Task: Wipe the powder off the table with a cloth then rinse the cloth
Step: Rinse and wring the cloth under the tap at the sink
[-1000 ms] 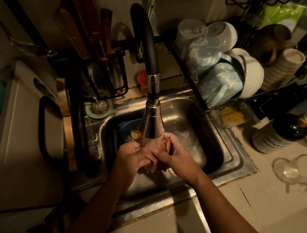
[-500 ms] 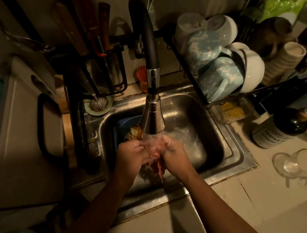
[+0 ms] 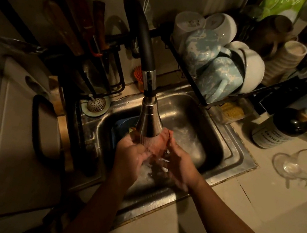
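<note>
Both hands sit a bit wider apart than half a sec ago, and the reddish-pink cloth [image 3: 157, 142] is bunched higher, right under the spray, w/ less of it hanging down. L hand [image 3: 131, 153] has its fingers curled round the cloth's left side; R hand [image 3: 180, 162] grips the other side, fingertips up by the nozzle. Cloth is held btwn them over the stainless steel sink [image 3: 199, 116], touching or just below the chrome cone-shaped spray head [image 3: 148, 121] of the black gooseneck faucet, water running onto it. Blue bowl [image 3: 122, 126] sits in the sink's left part, mostly hidden behind the spray head. Round perforated metal strainer [image 3: 96, 104] rests on the sink's back-left ledge. Black wire dish rack [image 3: 187, 69] w/ pale blue mugs and white bowls hangs over the back-right corner. Dark labelled bottle [image 3: 280, 128] stands on the counter to the right, a clear glass [image 3: 302, 165] lying near it.
</note>
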Available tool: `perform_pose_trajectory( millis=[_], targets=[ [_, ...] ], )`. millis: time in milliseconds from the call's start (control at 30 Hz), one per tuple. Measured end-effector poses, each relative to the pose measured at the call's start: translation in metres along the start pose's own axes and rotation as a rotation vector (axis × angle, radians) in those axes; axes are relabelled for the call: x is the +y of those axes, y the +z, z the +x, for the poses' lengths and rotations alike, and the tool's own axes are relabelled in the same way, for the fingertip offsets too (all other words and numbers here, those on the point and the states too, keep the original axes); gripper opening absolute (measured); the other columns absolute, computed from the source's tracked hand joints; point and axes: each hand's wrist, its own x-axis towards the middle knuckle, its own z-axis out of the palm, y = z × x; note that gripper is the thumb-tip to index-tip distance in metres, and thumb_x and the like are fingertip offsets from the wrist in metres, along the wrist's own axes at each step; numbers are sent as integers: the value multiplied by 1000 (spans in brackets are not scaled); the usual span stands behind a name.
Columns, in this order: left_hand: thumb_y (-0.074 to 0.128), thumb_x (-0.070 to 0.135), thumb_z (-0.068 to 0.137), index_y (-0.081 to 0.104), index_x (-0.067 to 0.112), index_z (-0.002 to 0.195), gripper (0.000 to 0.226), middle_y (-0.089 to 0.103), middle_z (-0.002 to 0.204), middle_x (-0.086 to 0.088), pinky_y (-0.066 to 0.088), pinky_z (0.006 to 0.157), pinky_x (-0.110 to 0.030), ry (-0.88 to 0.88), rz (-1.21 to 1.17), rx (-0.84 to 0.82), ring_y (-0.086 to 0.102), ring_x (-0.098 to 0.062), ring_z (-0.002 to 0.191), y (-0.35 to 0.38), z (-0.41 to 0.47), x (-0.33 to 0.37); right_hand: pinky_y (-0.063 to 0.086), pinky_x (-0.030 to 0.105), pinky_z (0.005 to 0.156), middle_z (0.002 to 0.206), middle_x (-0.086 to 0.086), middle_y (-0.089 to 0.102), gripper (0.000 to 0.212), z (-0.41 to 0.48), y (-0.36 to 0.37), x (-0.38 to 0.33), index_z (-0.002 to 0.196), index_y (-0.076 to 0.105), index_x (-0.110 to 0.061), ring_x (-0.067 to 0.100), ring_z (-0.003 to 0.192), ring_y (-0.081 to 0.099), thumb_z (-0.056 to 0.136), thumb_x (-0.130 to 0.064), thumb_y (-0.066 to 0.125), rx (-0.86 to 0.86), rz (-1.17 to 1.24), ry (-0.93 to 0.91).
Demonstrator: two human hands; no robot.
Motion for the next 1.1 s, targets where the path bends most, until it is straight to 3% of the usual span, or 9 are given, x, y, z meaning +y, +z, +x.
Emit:
perform_pose_trajectory(
  millis=[100, 233, 333, 433, 600, 733, 800, 933, 1100],
  targets=[
    [54, -15, 86, 63, 3, 119, 39, 73, 109, -15, 59, 74, -27, 31, 128, -1, 73, -25, 96, -4, -2, 1, 51, 51, 99, 119, 10, 70, 49, 5, -2, 1, 122, 65, -28, 32, 108, 67, 96, -61, 41, 51, 4, 19],
    [61, 0, 86, 70, 8, 92, 13, 73, 82, -10, 52, 62, -25, 180, 516, 109, 69, -23, 70, -15, -3, 0, 54, 38, 87, 108, 0, 73, 40, 14, 0, 1, 129, 58, -24, 18, 97, 69, 101, -49, 44, 28, -70, -7],
    [66, 7, 87, 69, 18, 86, 12, 68, 78, 12, 48, 63, -12, 296, 790, 93, 62, 4, 67, -26, 4, -6, 55, 28, 71, 92, -2, 74, 42, 16, 2, 3, 135, 54, -18, 12, 81, 70, 103, -44, 45, -1, -111, -54],
    [69, 11, 87, 71, 13, 94, 8, 73, 82, 6, 53, 68, -18, 257, 729, 15, 69, 0, 74, -24, 4, -7, 53, 32, 68, 97, 15, 67, 42, 18, 5, 5, 129, 54, -7, 26, 84, 62, 100, -37, 52, -16, -129, -123],
    [77, 22, 81, 73, 10, 99, 22, 76, 89, -2, 60, 78, -45, 273, 642, 50, 74, -18, 84, -16, 4, -16, 56, 29, 69, 99, 8, 72, 20, 21, 12, 6, 116, 62, -12, 23, 88, 71, 101, -23, 55, -26, -273, -218],
    [72, 12, 86, 74, 9, 99, 14, 76, 91, 0, 60, 82, -40, 253, 631, 87, 73, -12, 87, -13, 5, -22, 54, 27, 76, 101, 2, 69, 11, 26, 7, 7, 109, 62, -18, 14, 92, 68, 100, -17, 56, -15, -341, -251],
    [72, 8, 86, 73, 8, 101, 16, 76, 93, 1, 60, 81, -33, 257, 627, 86, 72, -11, 89, -12, 5, -24, 56, 28, 74, 93, 3, 72, 23, 25, 10, 5, 97, 70, -22, 16, 87, 69, 99, -5, 55, -38, -337, -263],
    [81, 6, 74, 63, 7, 120, 49, 73, 108, -8, 60, 78, -36, 184, 367, 80, 72, -24, 99, -11, 9, -21, 51, 16, 61, 76, -7, 70, 39, 22, 11, -2, 85, 66, -21, 1, 70, 66, 91, 14, 49, -18, -460, -306],
    [76, -2, 76, 70, 18, 105, 35, 74, 105, -13, 61, 74, -43, 80, 351, 133, 74, -26, 90, -10, 22, -18, 50, 26, 79, 100, -5, 68, 15, 27, 0, 11, 111, 62, -28, 3, 88, 65, 99, -33, 57, -6, -642, -227]
  ],
)
